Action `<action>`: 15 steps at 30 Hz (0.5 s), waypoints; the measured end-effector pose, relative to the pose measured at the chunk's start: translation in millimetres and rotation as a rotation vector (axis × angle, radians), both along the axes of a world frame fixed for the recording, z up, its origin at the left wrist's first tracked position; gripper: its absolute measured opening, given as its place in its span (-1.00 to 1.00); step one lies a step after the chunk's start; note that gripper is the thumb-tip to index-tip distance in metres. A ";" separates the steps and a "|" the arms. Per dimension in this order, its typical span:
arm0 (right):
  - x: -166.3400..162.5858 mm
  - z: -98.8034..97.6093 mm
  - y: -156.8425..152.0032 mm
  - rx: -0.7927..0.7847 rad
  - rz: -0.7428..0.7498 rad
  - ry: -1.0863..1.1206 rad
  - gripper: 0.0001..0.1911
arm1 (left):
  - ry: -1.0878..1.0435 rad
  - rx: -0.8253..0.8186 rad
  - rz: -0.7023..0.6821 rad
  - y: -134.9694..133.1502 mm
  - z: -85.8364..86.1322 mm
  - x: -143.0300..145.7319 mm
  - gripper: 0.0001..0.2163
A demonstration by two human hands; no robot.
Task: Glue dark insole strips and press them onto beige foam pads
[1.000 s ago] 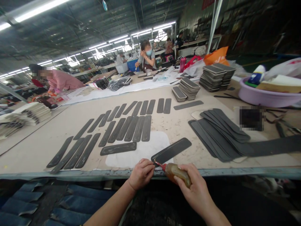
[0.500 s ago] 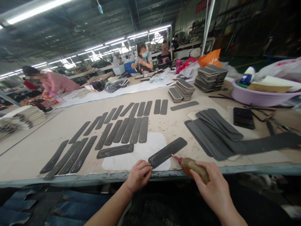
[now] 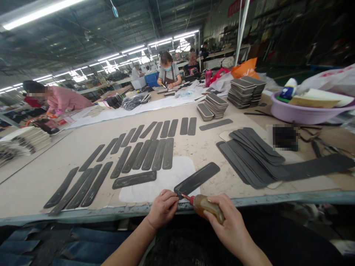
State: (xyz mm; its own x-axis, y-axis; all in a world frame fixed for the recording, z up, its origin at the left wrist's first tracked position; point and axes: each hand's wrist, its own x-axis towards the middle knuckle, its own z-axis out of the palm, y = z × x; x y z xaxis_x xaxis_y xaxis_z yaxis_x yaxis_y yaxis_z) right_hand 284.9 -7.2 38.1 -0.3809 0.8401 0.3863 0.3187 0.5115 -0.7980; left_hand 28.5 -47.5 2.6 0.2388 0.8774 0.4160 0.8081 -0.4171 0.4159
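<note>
At the table's front edge my left hand (image 3: 163,207) is closed, its fingertips pinching the near left corner of a dark grey rounded strip (image 3: 198,178). The strip lies slanted, partly over a white sheet (image 3: 183,166). My right hand (image 3: 229,218) is wrapped round an amber squeeze glue bottle (image 3: 206,207) with a red nozzle. Its tip touches or hovers just over the strip's near end, close to my left fingers; I cannot tell which. Shiny lines of glue show on several strips (image 3: 149,155) laid out in rows to the left.
Plain dark strips (image 3: 252,157) are fanned out at the right. Stacked pieces (image 3: 245,92) stand behind, with a purple basin (image 3: 305,111) at far right. A pixelated dark object (image 3: 285,137) lies before it. Two co-workers (image 3: 65,98) work across the table and at the left.
My right hand has moved the glue bottle left and slightly down, bringing its nozzle from the strip's near long edge to its near end. My left hand has stayed at the corner.
</note>
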 end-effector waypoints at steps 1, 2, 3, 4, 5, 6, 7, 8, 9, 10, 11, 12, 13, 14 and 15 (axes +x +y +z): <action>-0.8 -0.5 -0.7 -0.014 0.016 -0.009 -0.78 | 0.003 0.001 -0.001 0.0 -0.1 -0.1 -0.84; -0.4 -1.0 -0.7 -0.022 0.017 -0.017 -0.79 | 0.005 0.003 -0.002 0.0 -0.2 -0.1 -0.84; 1.2 -1.6 0.0 -0.023 0.004 -0.023 -0.79 | 0.005 0.005 -0.003 0.0 -0.2 -0.2 -0.84; 3.7 -2.3 1.6 -0.016 -0.021 -0.028 -0.79 | 0.003 0.006 -0.002 0.0 -0.1 -0.1 -0.84; 7.1 -3.1 3.8 -0.002 -0.052 -0.034 -0.79 | 0.000 0.008 -0.001 0.0 0.0 0.0 -0.84; 10.9 -3.9 6.8 0.015 -0.088 -0.041 -0.79 | -0.001 0.012 0.001 0.1 0.3 0.1 -0.84; 15.0 -4.7 10.4 0.038 -0.129 -0.051 -0.79 | -0.001 0.016 0.003 0.1 0.6 0.3 -0.84; 19.2 -5.6 14.5 0.064 -0.175 -0.062 -0.78 | 0.002 0.022 0.005 0.2 0.9 0.6 -0.84; 23.1 -6.2 18.8 0.094 -0.224 -0.075 -0.78 | 0.007 0.026 0.006 0.3 1.3 0.8 -0.84; 26.6 -6.7 23.0 0.125 -0.276 -0.088 -0.77 | 0.010 0.030 0.008 0.4 1.6 1.0 -0.84; 29.5 -6.9 26.9 0.156 -0.327 -0.100 -0.76 | 0.012 0.031 0.007 0.5 1.8 1.2 -0.84; 31.6 -6.8 30.2 0.186 -0.374 -0.108 -0.75 | 0.011 0.029 0.006 0.6 2.0 1.3 -0.84; 32.7 -6.4 32.4 0.211 -0.410 -0.110 -0.75 | 0.007 0.025 0.003 0.7 2.1 1.4 -0.84; 32.7 -5.7 33.5 0.227 -0.431 -0.105 -0.75 | 0.001 0.021 0.000 0.9 2.2 1.5 -0.84; 31.5 -4.9 33.3 0.232 -0.431 -0.092 -0.76 | -0.006 0.016 -0.001 1.0 2.4 1.5 -0.84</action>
